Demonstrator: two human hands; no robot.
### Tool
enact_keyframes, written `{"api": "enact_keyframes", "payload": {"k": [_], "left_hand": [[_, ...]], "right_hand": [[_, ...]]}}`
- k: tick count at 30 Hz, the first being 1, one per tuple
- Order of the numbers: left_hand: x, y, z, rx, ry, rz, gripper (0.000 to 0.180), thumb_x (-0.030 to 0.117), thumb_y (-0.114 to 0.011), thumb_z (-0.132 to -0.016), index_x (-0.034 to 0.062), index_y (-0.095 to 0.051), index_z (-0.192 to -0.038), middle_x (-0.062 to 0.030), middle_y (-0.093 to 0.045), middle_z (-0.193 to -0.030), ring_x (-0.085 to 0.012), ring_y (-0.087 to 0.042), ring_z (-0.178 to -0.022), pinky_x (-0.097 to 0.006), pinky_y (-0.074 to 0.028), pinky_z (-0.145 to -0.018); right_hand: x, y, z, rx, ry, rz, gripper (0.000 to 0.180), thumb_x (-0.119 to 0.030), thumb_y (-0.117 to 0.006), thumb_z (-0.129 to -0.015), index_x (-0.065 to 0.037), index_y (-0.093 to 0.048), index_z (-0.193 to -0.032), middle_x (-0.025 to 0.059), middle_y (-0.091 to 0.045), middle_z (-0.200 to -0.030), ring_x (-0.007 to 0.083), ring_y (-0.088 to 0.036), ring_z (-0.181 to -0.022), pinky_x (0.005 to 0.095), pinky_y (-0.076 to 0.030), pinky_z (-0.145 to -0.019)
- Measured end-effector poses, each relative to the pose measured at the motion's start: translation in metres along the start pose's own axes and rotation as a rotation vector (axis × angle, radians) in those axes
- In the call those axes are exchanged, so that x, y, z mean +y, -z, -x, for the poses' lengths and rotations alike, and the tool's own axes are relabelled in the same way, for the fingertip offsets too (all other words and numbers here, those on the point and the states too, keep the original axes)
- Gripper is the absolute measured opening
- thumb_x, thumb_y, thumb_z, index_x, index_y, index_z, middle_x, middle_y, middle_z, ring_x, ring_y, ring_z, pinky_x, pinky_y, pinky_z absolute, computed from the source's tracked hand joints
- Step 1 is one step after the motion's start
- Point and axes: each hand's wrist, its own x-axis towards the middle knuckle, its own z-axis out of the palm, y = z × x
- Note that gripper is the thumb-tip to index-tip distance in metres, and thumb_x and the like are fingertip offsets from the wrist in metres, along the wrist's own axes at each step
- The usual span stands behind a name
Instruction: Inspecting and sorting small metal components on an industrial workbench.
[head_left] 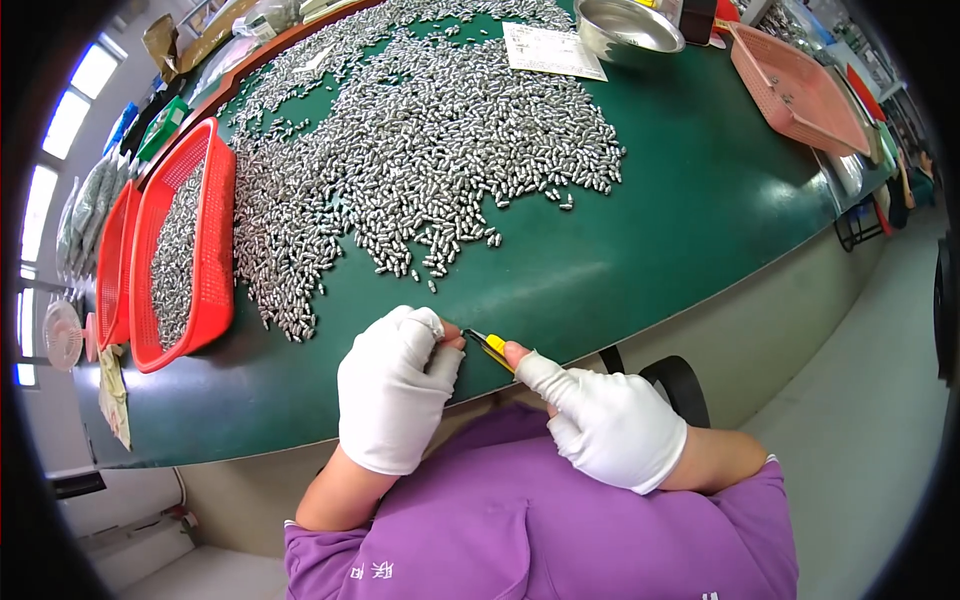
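Note:
White fingertip-less gloves cover both of my hands, just above the table's near edge. My right hand [612, 418] is closed around a slim yellow-and-black tool [494, 349] that looks like a utility knife, its narrow tip pointing up and left. Opposite the tip, my left hand [397, 385] is closed with thumb and fingers pinched together, very near the tip or touching it. What they pinch is too small and hidden to make out. Beyond my hands spreads a large heap of small silvery metal parts [430, 140], a few lying loose at its near edge.
The green table [680, 200] curves away to the right. At left, a red basket [222, 262] holds more metal parts, with another red basket [112, 285] beside it. Paper [553, 50] lies at the back near a metal bowl [635, 52]. A pink basket [795, 125] sits far right.

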Motion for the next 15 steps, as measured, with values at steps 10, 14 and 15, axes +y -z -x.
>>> {"api": "enact_keyframes", "payload": {"k": [10,14,15], "left_hand": [[-0.001,0.001,-0.002,-0.013,-0.033,-0.022,0.013,0.002,-0.070,-0.073,0.0065,-0.059,-0.078,-0.0075,-0.057,-0.071,-0.0256,-0.057,-0.065,-0.034,-0.046,-0.058],[0.001,0.001,-0.004,-0.012,-0.061,-0.040,0.016,-0.003,-0.072,-0.070,0.0047,-0.059,-0.077,-0.0078,-0.055,-0.069,-0.0236,-0.056,-0.063,-0.032,-0.045,-0.058],[0.001,0.002,-0.004,-0.012,-0.066,-0.037,0.016,-0.003,-0.072,-0.070,0.0047,-0.059,-0.077,-0.0078,-0.055,-0.069,-0.0236,-0.056,-0.063,-0.032,-0.045,-0.058]], "right_hand": [[-0.001,0.015,-0.007,-0.077,0.029,-0.057,0.068,-0.006,-0.054,-0.076,-0.011,-0.041,-0.142,0.0120,-0.066,-0.079,0.0270,-0.061,-0.056,0.0369,-0.051,-0.050],[-0.002,0.021,-0.010,-0.147,0.032,0.015,0.066,-0.006,-0.054,-0.077,-0.010,-0.042,-0.142,0.0109,-0.066,-0.079,0.0252,-0.062,-0.056,0.0351,-0.051,-0.048],[-0.003,0.023,-0.010,-0.143,0.028,0.018,0.066,-0.006,-0.054,-0.077,-0.010,-0.042,-0.142,0.0109,-0.066,-0.079,0.0252,-0.062,-0.056,0.0351,-0.051,-0.048]]}}
